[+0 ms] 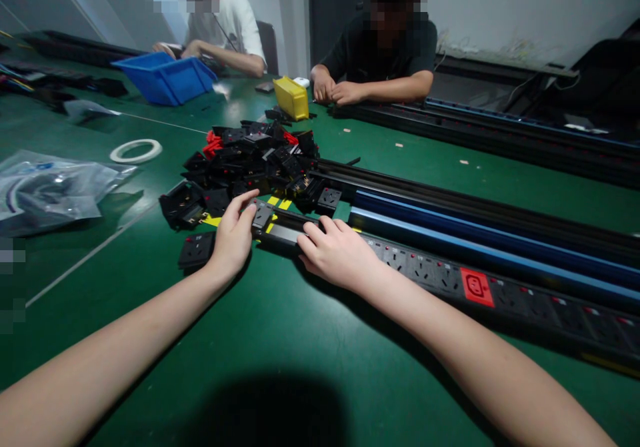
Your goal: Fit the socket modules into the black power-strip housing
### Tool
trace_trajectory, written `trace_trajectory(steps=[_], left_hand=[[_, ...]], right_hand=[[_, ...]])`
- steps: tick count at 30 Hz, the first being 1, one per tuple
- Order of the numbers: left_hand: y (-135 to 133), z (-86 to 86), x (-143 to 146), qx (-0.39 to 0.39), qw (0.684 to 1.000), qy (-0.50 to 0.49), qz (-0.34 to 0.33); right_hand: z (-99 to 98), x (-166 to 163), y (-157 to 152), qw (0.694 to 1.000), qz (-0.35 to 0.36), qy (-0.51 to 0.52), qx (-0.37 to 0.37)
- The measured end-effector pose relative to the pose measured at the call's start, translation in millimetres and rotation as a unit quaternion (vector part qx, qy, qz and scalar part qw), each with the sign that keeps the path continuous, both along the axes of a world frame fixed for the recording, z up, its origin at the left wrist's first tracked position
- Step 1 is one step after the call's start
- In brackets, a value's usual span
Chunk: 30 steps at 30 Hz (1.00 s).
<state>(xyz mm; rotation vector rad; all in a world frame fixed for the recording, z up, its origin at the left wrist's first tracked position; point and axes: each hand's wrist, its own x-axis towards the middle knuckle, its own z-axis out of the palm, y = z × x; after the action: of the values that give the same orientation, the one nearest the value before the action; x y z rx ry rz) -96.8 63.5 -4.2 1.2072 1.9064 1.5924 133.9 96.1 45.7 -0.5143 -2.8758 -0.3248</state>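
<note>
A long black power strip [423,270] runs from the middle of the table to the right edge, fitted with several black sockets and one red socket [477,287]. At its left end my left hand [236,232] grips a black socket module [262,215] between thumb and fingers, on the channel's end. Farther right, my right hand [340,250] curls its fingers over the strip's channel; a bare silver stretch [283,232] lies between the hands. Left of my left wrist sits a loose socket module [197,250]. Behind my hands rises a pile of black modules [250,160] with some red parts.
Blue-edged rails [425,223] lie behind the strip. To the left are a clear plastic bag [55,190] and a white tape roll [136,151]. A blue bin [165,79] and a yellow box [291,98] stand farther back, near two seated people with their hands on the table.
</note>
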Motion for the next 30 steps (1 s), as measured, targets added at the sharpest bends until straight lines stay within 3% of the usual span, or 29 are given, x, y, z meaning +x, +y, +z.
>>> trace_trajectory(steps=[14, 30], left_hand=[[2.2, -3.0, -2.6, 0.004, 0.998, 0.033, 0.053], [6.4, -3.5, -3.2, 0.006, 1.000, 0.015, 0.010]], right_hand=[[-0.3, -0.1, 0.1, 1.000, -0.003, 0.003, 0.004], [0.4, -1.3, 0.0, 1.000, -0.005, -0.009, 0.008]])
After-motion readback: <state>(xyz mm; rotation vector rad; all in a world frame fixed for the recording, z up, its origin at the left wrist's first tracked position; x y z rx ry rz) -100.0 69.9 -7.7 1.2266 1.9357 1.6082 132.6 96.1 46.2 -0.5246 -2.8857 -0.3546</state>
